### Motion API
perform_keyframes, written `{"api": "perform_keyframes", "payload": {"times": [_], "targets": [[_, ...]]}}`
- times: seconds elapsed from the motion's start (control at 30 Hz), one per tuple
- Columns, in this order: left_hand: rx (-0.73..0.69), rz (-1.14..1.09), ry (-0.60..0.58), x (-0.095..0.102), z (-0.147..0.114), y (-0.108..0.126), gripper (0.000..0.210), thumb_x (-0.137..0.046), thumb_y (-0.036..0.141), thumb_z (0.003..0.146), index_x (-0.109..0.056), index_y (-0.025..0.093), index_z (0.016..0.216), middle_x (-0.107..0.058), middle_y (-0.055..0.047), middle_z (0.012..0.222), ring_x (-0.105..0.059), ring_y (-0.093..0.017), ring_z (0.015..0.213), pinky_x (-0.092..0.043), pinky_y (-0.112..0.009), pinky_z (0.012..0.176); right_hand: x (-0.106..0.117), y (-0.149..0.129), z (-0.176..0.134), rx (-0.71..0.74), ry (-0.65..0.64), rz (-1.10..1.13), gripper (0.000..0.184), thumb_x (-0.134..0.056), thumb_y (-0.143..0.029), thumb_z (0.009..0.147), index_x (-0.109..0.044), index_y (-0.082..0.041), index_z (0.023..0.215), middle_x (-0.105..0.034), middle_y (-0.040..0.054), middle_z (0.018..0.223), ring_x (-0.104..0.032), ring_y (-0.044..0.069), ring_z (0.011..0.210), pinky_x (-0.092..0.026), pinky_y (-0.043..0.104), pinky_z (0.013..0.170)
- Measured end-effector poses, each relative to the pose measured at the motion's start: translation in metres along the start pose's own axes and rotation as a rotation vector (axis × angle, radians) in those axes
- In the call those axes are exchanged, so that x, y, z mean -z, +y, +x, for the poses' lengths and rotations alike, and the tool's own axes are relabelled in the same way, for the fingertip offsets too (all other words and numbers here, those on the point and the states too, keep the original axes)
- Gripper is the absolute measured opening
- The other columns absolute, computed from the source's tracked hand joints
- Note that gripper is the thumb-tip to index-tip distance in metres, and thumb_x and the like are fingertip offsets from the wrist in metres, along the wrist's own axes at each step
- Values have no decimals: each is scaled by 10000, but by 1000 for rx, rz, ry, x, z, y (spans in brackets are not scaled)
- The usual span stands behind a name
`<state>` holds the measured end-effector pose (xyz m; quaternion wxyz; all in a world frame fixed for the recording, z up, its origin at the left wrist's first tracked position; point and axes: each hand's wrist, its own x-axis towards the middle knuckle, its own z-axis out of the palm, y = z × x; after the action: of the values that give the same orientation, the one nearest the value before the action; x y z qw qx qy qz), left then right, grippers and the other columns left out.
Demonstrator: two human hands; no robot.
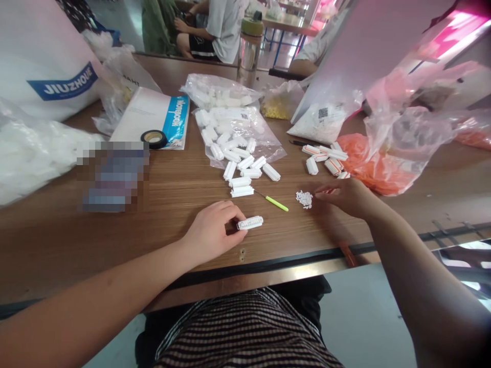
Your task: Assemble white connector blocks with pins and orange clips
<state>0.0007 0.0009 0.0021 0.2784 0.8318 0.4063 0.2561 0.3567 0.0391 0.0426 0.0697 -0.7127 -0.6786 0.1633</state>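
My left hand [215, 227] pinches one end of a white plastic connector housing [250, 223], whose slotted face is turned up just above the table. My right hand [347, 197] is at the right edge of a small heap of tiny white pieces [304, 199]. Its thumb and fingers are drawn together, and whatever is between the tips is too small to make out. A thin tool with a yellow-green handle [276, 204] lies between the hands. Beyond it, several white housings [241, 182] are scattered in front of an open clear bag [270, 140].
White pieces with orange stripes [333, 166] lie beside an orange plastic bag [383, 166] on the right. Further back are a bag of yellow parts [282, 99] and a bottle [250, 46]. Black tape [153, 138] rests on a notebook [134, 115] at left. Other people sit opposite.
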Motion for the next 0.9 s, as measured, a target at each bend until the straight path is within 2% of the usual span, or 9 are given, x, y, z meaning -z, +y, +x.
{"api": "perform_keyframes", "payload": {"times": [0.17, 0.27, 0.37, 0.47, 0.63, 0.8, 0.9], "targets": [[2, 9, -6, 0, 0, -1, 63, -669, 242, 812, -635, 206, 850, -616, 4, 808, -542, -159, 765, -431, -316, 712, -13, 4, -2, 40, 26, 14, 229, -644, -354, 759, -779, -203, 865, -753, 36, 812, -657, 203, 739, -482, 318, 703], [4, 11, -13, 0, 0, -1, 64, -669, 244, 811, -634, 209, 851, -619, 1, 816, -546, -163, 768, -433, -319, 708, -17, 8, 1, 135, 65, -36, 193, -616, -326, 762, -769, -229, 828, -750, 20, 801, -666, 205, 733, -491, 321, 693], [8, 10, -13, 1, -1, 0, 59, -668, 240, 810, -633, 211, 847, -621, 0, 816, -549, -166, 768, -435, -323, 707, -15, 12, 2, 248, 126, -123, 195, -582, -276, 775, -769, -241, 817, -759, 19, 827, -683, 224, 791, -504, 348, 755], [7, 9, -11, 1, -1, -1, 60, -669, 236, 810, -633, 212, 851, -622, 1, 820, -550, -166, 773, -436, -326, 713, -12, 15, 1, 306, 152, -119, 238, -553, -248, 796, -775, -247, 882, -769, 19, 892, -689, 224, 841, -508, 359, 807], [1, 11, -7, 1, -1, -1, 69, -675, 238, 808, -630, 211, 853, -621, 2, 819, -549, -165, 773, -436, -325, 715, -13, 14, -4, 209, 132, -67, 230, -590, -301, 799, -777, -239, 919, -769, 21, 882, -688, 220, 794, -517, 346, 741], [5, 15, -13, 1, -2, -1, 67, -670, 241, 811, -629, 213, 854, -621, 1, 817, -546, -165, 768, -437, -325, 711, -17, 13, -3, 262, 136, -91, 188, -596, -324, 803, -756, -231, 834, -754, 22, 844, -674, 215, 770, -496, 342, 740], [5, 12, -14, 1, -2, 0, 60, -663, 242, 814, -629, 214, 854, -621, -2, 817, -546, -167, 766, -438, -326, 709, -18, 13, -3, 156, 133, -128, 200, -593, -364, 795, -728, -218, 778, -728, 32, 778, -655, 214, 725, -469, 333, 692]]}}
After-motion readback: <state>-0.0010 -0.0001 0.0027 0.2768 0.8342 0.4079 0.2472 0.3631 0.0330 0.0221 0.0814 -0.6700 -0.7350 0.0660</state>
